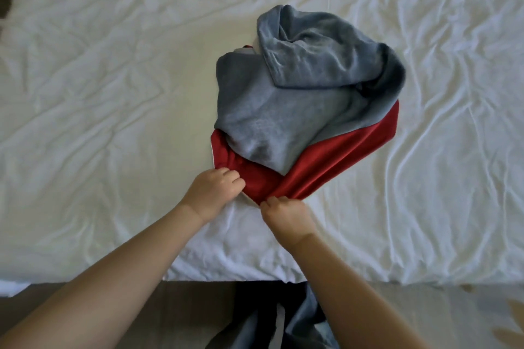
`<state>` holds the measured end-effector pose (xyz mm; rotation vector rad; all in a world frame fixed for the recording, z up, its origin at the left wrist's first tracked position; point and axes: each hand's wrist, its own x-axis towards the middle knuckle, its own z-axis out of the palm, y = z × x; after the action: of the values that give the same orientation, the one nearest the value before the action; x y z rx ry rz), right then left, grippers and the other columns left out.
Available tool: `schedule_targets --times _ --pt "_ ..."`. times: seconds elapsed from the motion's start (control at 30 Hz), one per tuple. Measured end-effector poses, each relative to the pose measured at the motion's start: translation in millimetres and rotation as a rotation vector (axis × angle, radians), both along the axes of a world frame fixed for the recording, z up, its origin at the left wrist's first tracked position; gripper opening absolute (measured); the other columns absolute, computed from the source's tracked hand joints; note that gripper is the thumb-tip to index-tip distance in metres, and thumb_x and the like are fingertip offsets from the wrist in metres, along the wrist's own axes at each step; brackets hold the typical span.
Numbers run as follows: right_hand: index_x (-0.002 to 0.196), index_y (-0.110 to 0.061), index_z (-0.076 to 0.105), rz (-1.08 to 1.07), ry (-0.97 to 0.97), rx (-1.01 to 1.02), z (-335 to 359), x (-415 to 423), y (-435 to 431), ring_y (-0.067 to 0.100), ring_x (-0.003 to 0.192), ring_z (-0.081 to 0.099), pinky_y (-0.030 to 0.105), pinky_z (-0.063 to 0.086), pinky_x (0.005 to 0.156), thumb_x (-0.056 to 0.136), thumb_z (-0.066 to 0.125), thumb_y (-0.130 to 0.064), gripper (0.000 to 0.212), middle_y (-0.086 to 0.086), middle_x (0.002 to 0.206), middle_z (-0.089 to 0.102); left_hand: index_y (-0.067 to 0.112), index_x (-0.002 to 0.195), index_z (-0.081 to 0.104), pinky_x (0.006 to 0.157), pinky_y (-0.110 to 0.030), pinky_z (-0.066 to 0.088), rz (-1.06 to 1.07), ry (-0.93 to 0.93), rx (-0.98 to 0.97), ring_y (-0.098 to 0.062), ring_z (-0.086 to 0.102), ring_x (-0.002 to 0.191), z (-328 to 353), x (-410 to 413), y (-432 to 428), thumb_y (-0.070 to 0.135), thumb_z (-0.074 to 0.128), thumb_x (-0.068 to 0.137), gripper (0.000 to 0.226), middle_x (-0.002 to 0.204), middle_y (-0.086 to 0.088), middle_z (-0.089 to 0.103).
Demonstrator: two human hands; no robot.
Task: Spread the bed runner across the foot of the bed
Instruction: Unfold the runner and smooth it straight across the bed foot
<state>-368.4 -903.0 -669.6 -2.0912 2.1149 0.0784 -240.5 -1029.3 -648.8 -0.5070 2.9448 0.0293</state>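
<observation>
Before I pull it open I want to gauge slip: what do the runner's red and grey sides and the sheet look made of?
On the runner, the red side looks like satin, smooth with a soft sheen. The grey side looks like plush velvet or fleece, matte with brushed shading. The sheet is likely plain woven cotton, matte white and finely creased.
</observation>
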Motion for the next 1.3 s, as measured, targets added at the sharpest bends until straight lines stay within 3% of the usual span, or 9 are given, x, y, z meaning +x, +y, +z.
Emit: schedule_targets --times 0.2,0.27,0.33,0.47,0.63,0.87,1.17,1.23,1.3 --pt "0.043 -0.019 0.058 0.036 0.004 0.047 -6.7 9.6 -11.4 0.014 0.033 0.050 0.014 0.030 0.033 0.028 0.080 -0.010 0.028 -0.003 0.043 0.052 0.010 0.058 0.063 0.036 -0.023 0.040 0.047 -0.025 0.026 -0.020 0.057 0.049 -5.8 14.4 -5.2 -0.010 0.078 0.039 0.030 0.057 -0.004 0.058" --pt "0.066 -0.017 0.068 0.032 -0.054 0.135 -9.8 0.1 -8.9 0.019 0.053 0.062 0.021 0.041 0.042 0.057 0.076 -0.010 0.014 -0.001 0.063 0.063 0.010 0.060 0.062 0.039 -0.024 0.036 0.079 -0.029 0.027 -0.021 0.056 0.052 -8.6 10.5 -3.7 -0.009 0.077 0.042 0.030 0.059 -0.004 0.057" --pt "0.096 -0.015 0.066 0.026 -0.136 0.235 -13.5 -16.5 -6.0 0.025 0.083 0.063 0.031 0.046 0.059 0.085 0.055 -0.015 0.016 0.003 0.091 0.065 0.012 0.074 0.065 0.047 -0.028 0.039 0.127 -0.039 0.055 -0.022 0.058 0.063 -13.6 9.1 0.7 -0.005 0.073 0.053 0.028 0.070 -0.003 0.060" --pt "0.118 -0.017 0.057 0.133 -0.140 0.242 -0.5 -61.3 3.7 0.024 0.101 0.057 0.036 0.049 0.076 0.092 0.044 -0.033 0.033 0.002 0.110 0.061 0.014 0.106 0.063 0.072 -0.037 0.049 0.177 -0.012 0.136 -0.024 0.059 0.087 -16.0 -4.0 16.0 0.017 0.058 0.068 0.038 0.100 -0.002 0.063" --pt "0.105 -0.003 0.067 0.176 -0.104 0.100 31.6 -140.3 8.4 0.032 0.088 0.063 0.040 0.053 0.069 0.078 0.067 -0.016 0.030 0.013 0.096 0.067 0.012 0.105 0.065 0.065 -0.038 0.051 0.280 0.209 0.223 -0.024 0.062 0.080 -5.6 -63.8 39.6 0.020 0.054 0.068 0.039 0.096 -0.004 0.066" --pt "0.117 -0.019 0.057 0.103 0.065 0.189 40.1 -243.7 4.0 0.021 0.107 0.054 0.032 0.045 0.086 0.086 0.051 -0.024 0.032 -0.001 0.113 0.059 0.009 0.102 0.065 0.060 -0.039 0.052 0.375 0.301 0.291 -0.029 0.061 0.079 -13.7 -174.4 74.9 0.014 0.062 0.065 0.037 0.092 -0.007 0.065" --pt "0.121 -0.015 0.054 0.251 0.100 0.183 -5.7 -307.6 -6.3 0.024 0.103 0.053 0.033 0.046 0.080 0.086 0.051 -0.010 0.035 0.003 0.113 0.056 0.014 0.119 0.049 0.069 -0.035 0.041 0.563 -0.003 0.167 -0.026 0.052 0.100 -49.9 -260.7 92.2 0.025 0.061 0.083 0.040 0.113 -0.005 0.054" --pt "0.116 -0.012 0.058 0.288 0.123 0.151 -17.0 -309.0 -13.0 0.025 0.099 0.055 0.033 0.046 0.076 0.085 0.055 -0.009 0.031 0.005 0.108 0.058 0.016 0.110 0.055 0.064 -0.033 0.040 0.558 -0.024 0.103 -0.024 0.055 0.097 -54.6 -262.7 87.3 0.021 0.058 0.085 0.026 0.108 -0.004 0.057" --pt "0.091 -0.007 0.067 0.336 0.108 0.054 -24.4 -308.6 -18.5 0.027 0.076 0.062 0.034 0.049 0.059 0.069 0.072 -0.003 0.022 0.009 0.084 0.064 0.021 0.082 0.066 0.049 -0.026 0.041 0.493 -0.033 -0.011 -0.016 0.062 0.076 -53.3 -263.1 82.5 0.023 0.071 0.071 0.012 0.083 0.003 0.063"
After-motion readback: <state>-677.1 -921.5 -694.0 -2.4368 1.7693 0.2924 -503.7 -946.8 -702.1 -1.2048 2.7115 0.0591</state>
